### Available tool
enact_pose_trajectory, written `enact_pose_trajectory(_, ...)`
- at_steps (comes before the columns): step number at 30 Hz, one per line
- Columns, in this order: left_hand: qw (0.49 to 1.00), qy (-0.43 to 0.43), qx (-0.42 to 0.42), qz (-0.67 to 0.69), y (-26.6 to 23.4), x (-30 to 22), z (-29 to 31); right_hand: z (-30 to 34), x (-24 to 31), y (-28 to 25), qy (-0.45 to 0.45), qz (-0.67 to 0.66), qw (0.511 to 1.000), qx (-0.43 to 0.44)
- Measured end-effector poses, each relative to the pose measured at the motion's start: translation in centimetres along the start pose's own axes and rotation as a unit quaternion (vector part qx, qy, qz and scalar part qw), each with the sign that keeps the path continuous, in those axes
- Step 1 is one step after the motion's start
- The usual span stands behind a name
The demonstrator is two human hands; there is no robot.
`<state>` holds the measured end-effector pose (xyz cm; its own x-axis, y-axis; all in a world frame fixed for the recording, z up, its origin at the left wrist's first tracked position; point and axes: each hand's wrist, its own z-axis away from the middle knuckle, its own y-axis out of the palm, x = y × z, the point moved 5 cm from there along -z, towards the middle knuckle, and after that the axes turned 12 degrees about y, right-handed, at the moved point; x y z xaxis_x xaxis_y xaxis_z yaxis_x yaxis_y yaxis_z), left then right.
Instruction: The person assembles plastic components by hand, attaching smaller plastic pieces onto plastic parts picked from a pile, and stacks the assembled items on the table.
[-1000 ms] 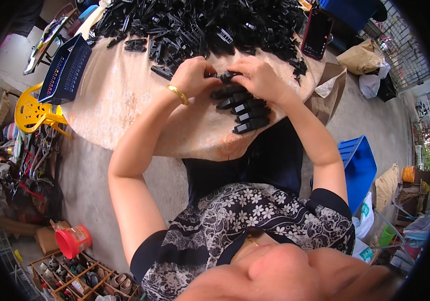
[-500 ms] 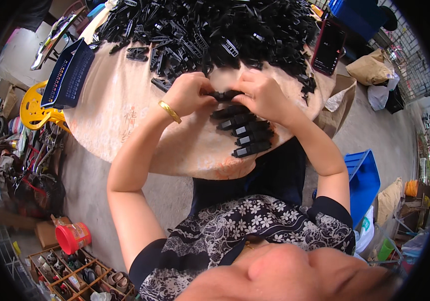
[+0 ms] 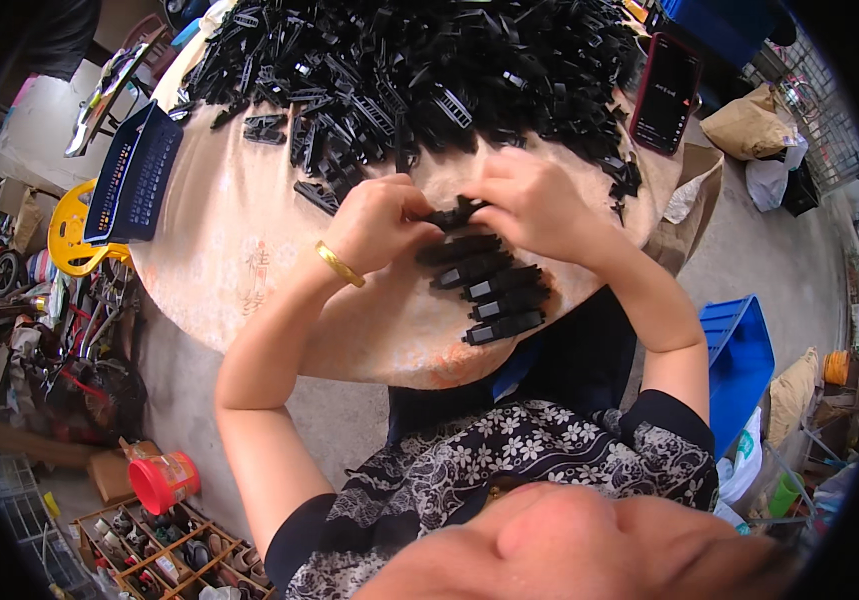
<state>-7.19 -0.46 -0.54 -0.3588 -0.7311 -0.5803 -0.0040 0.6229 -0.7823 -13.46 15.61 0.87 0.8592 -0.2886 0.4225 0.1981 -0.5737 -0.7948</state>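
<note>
Between my two hands, just above the cloth, is a small black plastic piece [image 3: 452, 214]. My left hand [image 3: 381, 226] pinches its left end; a gold bangle circles that wrist. At its right end the fingers of my right hand [image 3: 529, 206] are closed on it, slightly blurred. Just nearer to me lies a row of several black plastic blocks [image 3: 505, 302], side by side, some with a shiny grey face. A large heap of loose black plastic parts [image 3: 399, 70], some slotted like small ladders, covers the far side of the round table [image 3: 219, 270].
A phone [image 3: 665, 95] in a dark red case stands at the table's far right. At the left edge is a dark blue basket [image 3: 134, 175] above a yellow stool [image 3: 69, 232]. A blue crate [image 3: 739, 360] sits at the right, a red bucket [image 3: 164, 482] at lower left.
My view has shifted, so the table sits slightly lower in it. Both hands still hold the black piece, which is now tilted; the right fingers have moved on it.
</note>
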Motion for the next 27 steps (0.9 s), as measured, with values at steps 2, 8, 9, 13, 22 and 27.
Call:
enact_pose_trajectory(2, 1.000, 0.020, -0.008, -0.020, 0.0, -0.2, 0.0, 0.1, -0.7, -0.3, 0.006, -0.019, 1.000, 0.020)
enact_pose_trajectory(8, 0.999, 0.029, -0.014, -0.025, -0.1, -0.3, 0.3, 0.1, -0.5, -0.2, 0.011, -0.021, 0.999, 0.035)
enact_pose_trajectory(9, 0.999, 0.035, -0.011, -0.021, -0.1, -0.3, 0.3, 0.3, -0.6, -0.4, 0.015, -0.015, 0.999, 0.048)
enact_pose_trajectory(13, 0.999, 0.045, -0.017, -0.010, 0.1, -0.4, 0.1, 0.3, -1.0, 0.0, 0.008, -0.048, 0.998, 0.046)
enact_pose_trajectory(22, 0.996, 0.010, -0.049, 0.067, 1.2, -0.2, 0.0, 0.6, -1.2, 1.4, 0.015, -0.127, 0.991, 0.044)
enact_pose_trajectory(27, 0.993, 0.117, 0.016, 0.026, 1.3, -2.0, -0.4, 1.7, -2.7, -1.8, 0.029, -0.144, 0.989, 0.032)
